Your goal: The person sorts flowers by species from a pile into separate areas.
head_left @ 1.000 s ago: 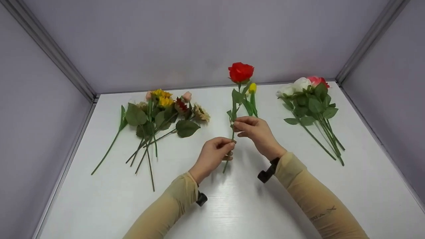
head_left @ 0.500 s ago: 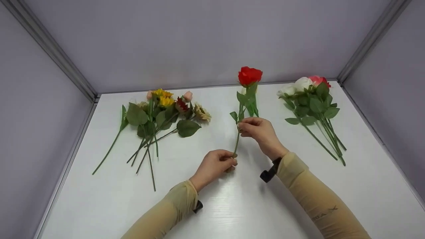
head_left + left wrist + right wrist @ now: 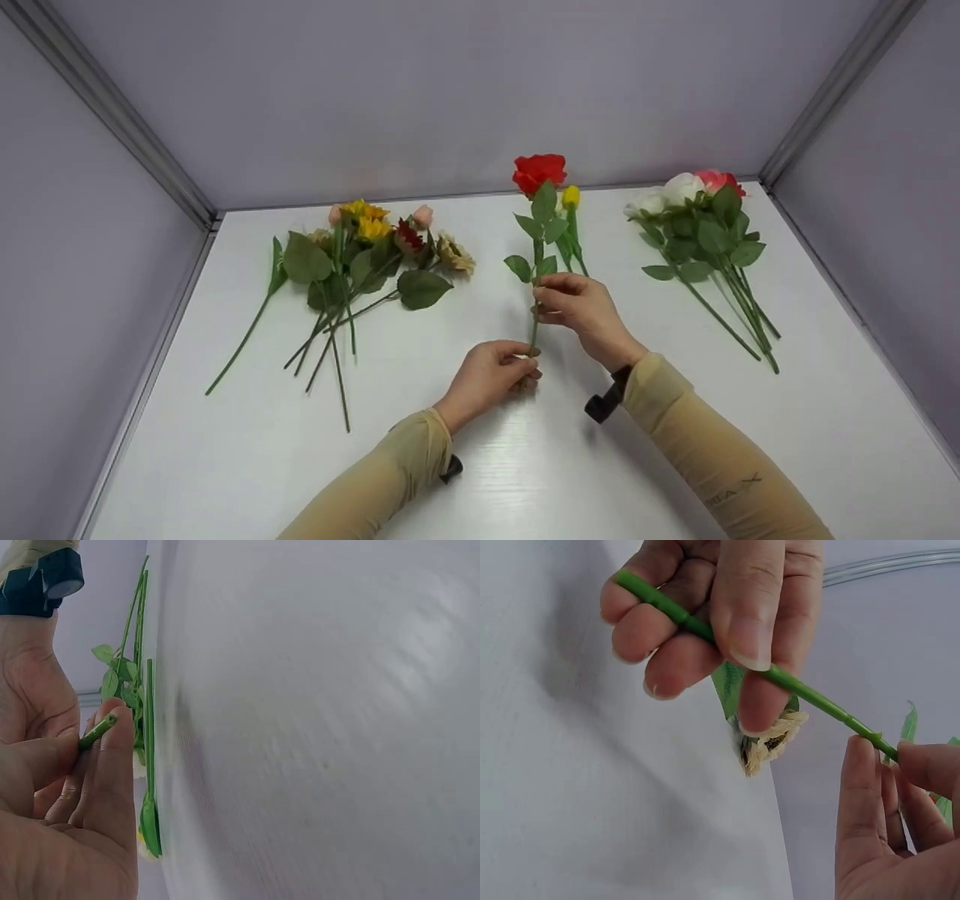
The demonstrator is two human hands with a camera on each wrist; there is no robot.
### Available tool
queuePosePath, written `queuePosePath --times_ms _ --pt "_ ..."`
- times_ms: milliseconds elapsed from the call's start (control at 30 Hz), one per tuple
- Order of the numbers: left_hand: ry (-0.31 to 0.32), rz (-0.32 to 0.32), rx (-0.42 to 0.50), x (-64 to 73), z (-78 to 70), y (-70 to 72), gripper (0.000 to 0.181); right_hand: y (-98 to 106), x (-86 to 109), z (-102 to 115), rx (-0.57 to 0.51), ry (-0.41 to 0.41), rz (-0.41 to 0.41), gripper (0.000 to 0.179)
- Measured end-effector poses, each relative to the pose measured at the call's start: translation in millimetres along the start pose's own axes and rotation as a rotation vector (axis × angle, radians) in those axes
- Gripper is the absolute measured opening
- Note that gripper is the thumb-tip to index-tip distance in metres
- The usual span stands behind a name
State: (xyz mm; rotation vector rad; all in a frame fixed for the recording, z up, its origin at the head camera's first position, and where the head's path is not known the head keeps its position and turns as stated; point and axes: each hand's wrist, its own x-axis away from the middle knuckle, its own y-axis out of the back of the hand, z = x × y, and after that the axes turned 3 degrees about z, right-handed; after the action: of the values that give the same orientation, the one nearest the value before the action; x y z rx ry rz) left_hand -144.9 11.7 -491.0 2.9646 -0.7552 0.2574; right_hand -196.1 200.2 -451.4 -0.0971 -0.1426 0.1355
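Note:
A red rose (image 3: 538, 174) with a green leafy stem stands nearly upright over the middle of the table in the head view. My right hand (image 3: 585, 309) pinches the stem just below its lowest leaves. Lower down, my left hand (image 3: 487, 377) pinches the stem near its bottom end. In the left wrist view, the cut stem end (image 3: 98, 732) pokes out between my left thumb and fingers. The bare stem (image 3: 814, 697) runs between both hands in the right wrist view. Behind the rose lies a yellow tulip (image 3: 571, 197), with a pale bloom partly hidden beside it.
To the left lies a loose pile of sunflowers (image 3: 373, 227) and other blooms with crossed stems; a single green stem (image 3: 251, 337) lies at its outer side. White roses (image 3: 682, 189) and a pink rose (image 3: 712, 182) lie at the right. Grey panels (image 3: 480, 90) enclose the white table (image 3: 480, 480).
My left hand has slid down the stem to its bottom end. The rose swung right and then back left, its leaves now turned outward. My right hand has shifted slightly lower.

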Motion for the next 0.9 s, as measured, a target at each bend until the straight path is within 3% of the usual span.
queuePosePath --times_ms 267,600,700,900 --pt "-0.009 0.024 -0.004 -2.3 2.3 -1.6 0.022 -0.6 3.3 -2.3 0.016 -0.035 -0.011 0.037" --pt "-0.028 0.027 -0.006 -6.3 -2.5 -12.1 0.023 5.0 3.5 -0.7 0.109 -0.006 -0.046 0.039" --pt "-0.051 0.066 -0.119 -5.8 -7.4 -19.0 0.027 17.6 1.9 4.8 0.144 -0.016 -0.066 0.037" --pt "-0.15 0.228 -0.5 1.3 -17.3 -37.7 0.035 68.1 3.9 28.1 0.276 0.032 -0.142 0.04"
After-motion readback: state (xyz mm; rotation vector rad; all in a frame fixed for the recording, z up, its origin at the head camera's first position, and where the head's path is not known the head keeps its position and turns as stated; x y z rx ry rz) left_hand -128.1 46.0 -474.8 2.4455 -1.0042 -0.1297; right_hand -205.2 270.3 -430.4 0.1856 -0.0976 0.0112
